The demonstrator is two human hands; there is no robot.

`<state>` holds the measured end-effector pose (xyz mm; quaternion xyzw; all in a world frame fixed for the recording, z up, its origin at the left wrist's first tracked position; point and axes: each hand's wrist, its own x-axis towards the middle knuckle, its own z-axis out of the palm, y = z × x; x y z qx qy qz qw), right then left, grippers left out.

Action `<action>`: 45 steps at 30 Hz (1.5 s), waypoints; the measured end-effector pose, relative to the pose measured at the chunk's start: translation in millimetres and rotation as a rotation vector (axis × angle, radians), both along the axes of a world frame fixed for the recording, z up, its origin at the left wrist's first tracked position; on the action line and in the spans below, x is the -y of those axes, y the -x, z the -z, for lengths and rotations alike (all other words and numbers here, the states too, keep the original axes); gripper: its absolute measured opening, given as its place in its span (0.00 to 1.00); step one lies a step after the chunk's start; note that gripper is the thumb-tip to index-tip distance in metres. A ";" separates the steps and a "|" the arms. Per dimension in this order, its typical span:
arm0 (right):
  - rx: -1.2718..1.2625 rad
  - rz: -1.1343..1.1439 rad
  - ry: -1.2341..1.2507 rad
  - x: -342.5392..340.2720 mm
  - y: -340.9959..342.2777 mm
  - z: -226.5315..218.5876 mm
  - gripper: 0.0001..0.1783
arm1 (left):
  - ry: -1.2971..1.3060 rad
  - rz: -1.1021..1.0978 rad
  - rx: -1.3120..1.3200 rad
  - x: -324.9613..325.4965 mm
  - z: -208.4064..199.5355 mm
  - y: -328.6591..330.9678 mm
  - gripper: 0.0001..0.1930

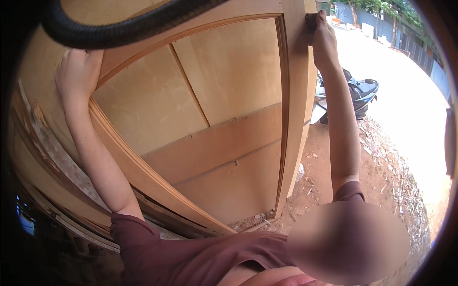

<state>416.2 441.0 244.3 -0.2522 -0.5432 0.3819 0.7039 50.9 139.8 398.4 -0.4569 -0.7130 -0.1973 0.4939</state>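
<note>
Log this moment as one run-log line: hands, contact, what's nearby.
left hand: grips wooden door frame left edge | right hand: grips its right edge near top | frame: upright on dirt ground | nearby: parked scooter, black hose

Open dirt ground [329, 176] right of the wooden door [224, 109]; parked scooter [355, 95] just beyond its edge.

No packages, no labels, no signs, no screens anywhere in view

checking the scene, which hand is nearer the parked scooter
Right. The right hand grips the wooden door's outer edge, just above the scooter; the left hand holds the far edge.
</note>
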 end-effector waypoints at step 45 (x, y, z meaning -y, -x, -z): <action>0.244 0.276 0.334 118.2 26.5 433.8 0.37 | -0.015 -0.102 0.017 24.0 -28.2 33.3 0.41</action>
